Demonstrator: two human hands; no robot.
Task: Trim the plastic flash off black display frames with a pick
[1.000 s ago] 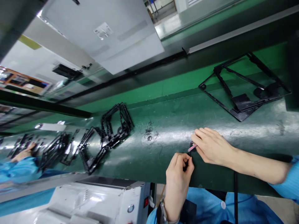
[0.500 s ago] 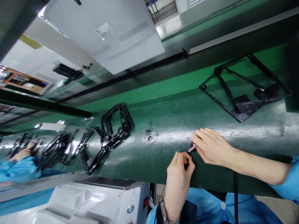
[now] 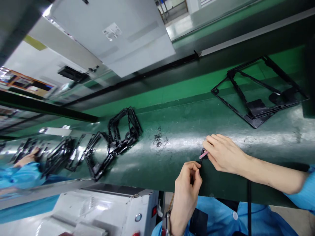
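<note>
My right hand has its fingers closed around a slim pink stick-like tool, whose tip points left. Just beside the tool shows a bit of a thin black plastic piece, mostly hidden by my hands and dark against the bench. At its near end, my left hand is curled, fingertips against the piece, with a small gap showing between thumb and fingers. To the left of my hands, curly black shavings lie scattered on the green bench.
Two overlapping black plastic frames lie at the back right. Stacks of black frames stand on the left, where a co-worker's hand touches more parts. A white machine stands at the bench's front edge; a grey-white panel hangs above.
My left hand has shifted slightly left, and its thumb has dropped away from the fingers. My right hand and the pink tool have barely moved.
</note>
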